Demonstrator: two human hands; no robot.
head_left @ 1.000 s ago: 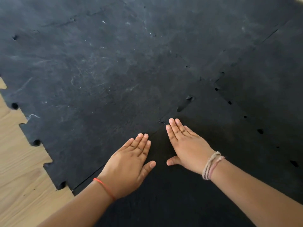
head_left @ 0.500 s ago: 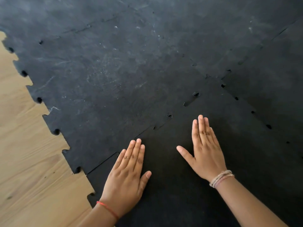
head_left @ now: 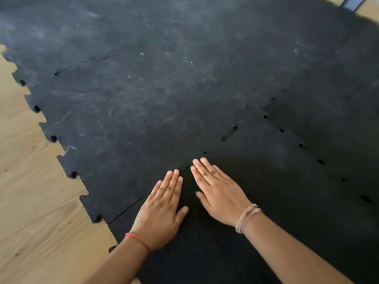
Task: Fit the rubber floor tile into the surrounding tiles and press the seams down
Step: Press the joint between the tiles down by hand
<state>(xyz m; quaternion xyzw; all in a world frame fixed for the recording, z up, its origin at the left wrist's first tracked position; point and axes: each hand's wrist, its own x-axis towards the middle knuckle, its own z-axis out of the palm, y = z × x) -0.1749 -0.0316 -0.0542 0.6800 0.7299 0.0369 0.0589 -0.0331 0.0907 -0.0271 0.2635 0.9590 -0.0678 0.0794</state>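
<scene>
The black rubber floor tile point(head_left: 266, 201) lies nearest me, its toothed edges meeting the scuffed grey tiles around it. My left hand point(head_left: 162, 210) rests flat, palm down, fingers together, on the tile's left seam point(head_left: 131, 208). My right hand point(head_left: 219, 191) lies flat beside it, fingertips reaching the same seam a little farther up. Neither hand holds anything. Small dark gaps point(head_left: 229, 134) show along this seam ahead of the fingers. More gaps point(head_left: 321, 161) dot the right seam.
A large scuffed tile point(head_left: 123, 109) spreads to the left and ahead, with a jagged puzzle edge point(head_left: 53, 138) against the wooden floor point(head_left: 30, 201). Another dark tile point(head_left: 338, 119) lies to the right. A metal leg point(head_left: 351, 2) shows at the top right.
My right hand has swung back left and now lies close beside my left hand at the left seam. My left hand has slid a little farther up the seam.
</scene>
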